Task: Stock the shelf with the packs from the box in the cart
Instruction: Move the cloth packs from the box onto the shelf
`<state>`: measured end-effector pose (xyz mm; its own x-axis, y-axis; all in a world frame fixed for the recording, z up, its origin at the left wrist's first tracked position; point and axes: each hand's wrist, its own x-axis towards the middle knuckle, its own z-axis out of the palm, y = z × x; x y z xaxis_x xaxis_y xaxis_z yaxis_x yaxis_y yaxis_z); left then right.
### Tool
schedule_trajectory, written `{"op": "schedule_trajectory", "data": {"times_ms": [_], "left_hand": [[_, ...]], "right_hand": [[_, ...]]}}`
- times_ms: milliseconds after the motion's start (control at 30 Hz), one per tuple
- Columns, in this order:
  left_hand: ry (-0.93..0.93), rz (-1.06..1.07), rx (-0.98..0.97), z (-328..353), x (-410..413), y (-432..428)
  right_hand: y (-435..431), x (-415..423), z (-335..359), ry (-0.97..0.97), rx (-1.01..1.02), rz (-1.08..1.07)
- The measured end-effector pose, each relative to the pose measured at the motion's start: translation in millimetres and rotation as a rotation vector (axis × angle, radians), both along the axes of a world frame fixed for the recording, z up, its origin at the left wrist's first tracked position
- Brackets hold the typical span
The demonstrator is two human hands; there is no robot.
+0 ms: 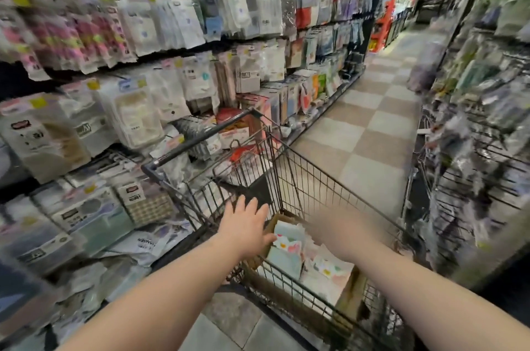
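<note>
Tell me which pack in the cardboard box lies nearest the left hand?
The pale blue heart-printed pack, at the cardboard box's end beside the left hand; the other packs lie towards the right hand.

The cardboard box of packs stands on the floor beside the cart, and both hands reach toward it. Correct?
No. In the head view the cardboard box stands inside the cart, not on the floor; the left hand and right hand do reach toward it.
</note>
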<state>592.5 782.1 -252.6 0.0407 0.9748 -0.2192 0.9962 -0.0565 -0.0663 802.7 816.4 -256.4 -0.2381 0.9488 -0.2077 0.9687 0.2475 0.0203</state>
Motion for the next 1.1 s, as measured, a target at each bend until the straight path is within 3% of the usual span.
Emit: {"op": "schedule_trajectory", "data": {"times_ms": [567, 933, 1100], "left_hand": [[-0.045, -0.314, -0.224, -95, 11, 182], [-0.027, -0.362, -0.556, -203, -10, 254], [-0.070, -0.275, -0.696, -249, -8, 261]], "right_hand": [[94, 25, -85, 0.018, -0.283, -0.347], [126, 18, -181, 0.098, -0.613, -0.588], [139, 26, -228, 0.149, -0.695, -0.676]]}}
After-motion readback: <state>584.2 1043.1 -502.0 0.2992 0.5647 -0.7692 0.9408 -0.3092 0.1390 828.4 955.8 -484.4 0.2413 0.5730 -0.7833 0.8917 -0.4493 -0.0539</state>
